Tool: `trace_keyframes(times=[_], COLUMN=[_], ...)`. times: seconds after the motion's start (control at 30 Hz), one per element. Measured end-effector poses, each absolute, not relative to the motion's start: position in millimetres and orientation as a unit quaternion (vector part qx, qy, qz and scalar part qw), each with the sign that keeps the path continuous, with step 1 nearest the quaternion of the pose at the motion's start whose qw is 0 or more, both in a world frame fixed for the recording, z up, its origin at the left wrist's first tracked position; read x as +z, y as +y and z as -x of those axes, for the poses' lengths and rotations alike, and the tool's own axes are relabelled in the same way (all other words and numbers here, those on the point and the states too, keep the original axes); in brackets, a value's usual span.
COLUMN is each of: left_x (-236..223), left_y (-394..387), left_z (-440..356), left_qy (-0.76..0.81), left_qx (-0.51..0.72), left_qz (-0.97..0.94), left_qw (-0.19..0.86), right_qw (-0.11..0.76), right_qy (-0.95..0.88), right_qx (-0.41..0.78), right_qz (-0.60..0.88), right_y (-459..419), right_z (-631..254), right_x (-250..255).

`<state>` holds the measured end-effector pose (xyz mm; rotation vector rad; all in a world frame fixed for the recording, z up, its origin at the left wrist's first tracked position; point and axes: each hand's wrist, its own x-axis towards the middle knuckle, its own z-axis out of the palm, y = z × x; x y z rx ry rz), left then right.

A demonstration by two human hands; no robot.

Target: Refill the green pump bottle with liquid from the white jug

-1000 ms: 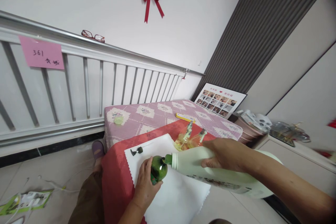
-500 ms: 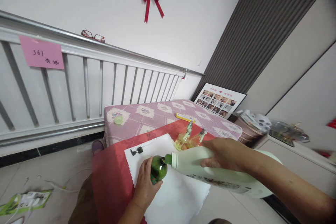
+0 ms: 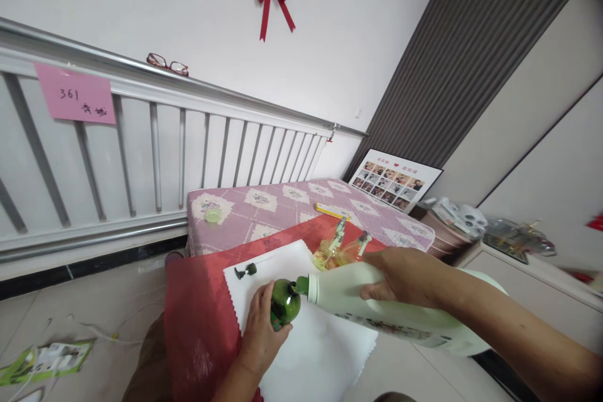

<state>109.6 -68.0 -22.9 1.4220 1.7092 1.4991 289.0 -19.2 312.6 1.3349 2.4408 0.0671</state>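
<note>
My left hand [image 3: 264, 333] is wrapped around a dark green bottle [image 3: 286, 303] that stands over a white scalloped mat [image 3: 320, 339]. In my right hand [image 3: 400, 276] is a large pale green jug [image 3: 372, 304], lying nearly on its side. The jug's green spout [image 3: 302, 285] meets the mouth of the green bottle; whether liquid is flowing I cannot tell. A dark pump top [image 3: 245, 271] lies on the mat, left of and beyond the bottle. Behind the jug are two clear pump bottles [image 3: 333, 248] with yellowish contents, partly hidden by the jug and my right hand.
A red cloth [image 3: 198, 314] and a purple patterned cover [image 3: 264, 204] spread over the table. On the cover sit a pale green cap [image 3: 213, 215] and a yellow-and-white box [image 3: 332, 211]. A white radiator [image 3: 211, 151] runs behind. A photo board [image 3: 394, 179] leans at the back right.
</note>
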Motion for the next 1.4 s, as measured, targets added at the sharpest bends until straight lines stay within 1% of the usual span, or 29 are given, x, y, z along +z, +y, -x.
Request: trace_keyframes(times=[0.37,0.53,1.4], left_x=[-21.7,-22.6,-21.6], left_y=[-67.8,-68.3,-68.4], left_z=[-109.8,-109.8,-109.6], left_qy=[0.625,0.625,0.625], left_qx=[0.537,0.538,0.535], left_qz=[-0.513,-0.517,-0.518], left_qw=[0.241,0.229,0.233], right_qw=[0.186,0.184,0.178], right_qy=[0.860,0.863,0.867], right_qx=[0.015,0.023,0.023], right_qz=[-0.475,-0.471,-0.465], right_y=[-19.7,-19.6,-16.9], right_z=[-285.8,-286.8,-288.8], right_x=[314.5,314.1,311.9])
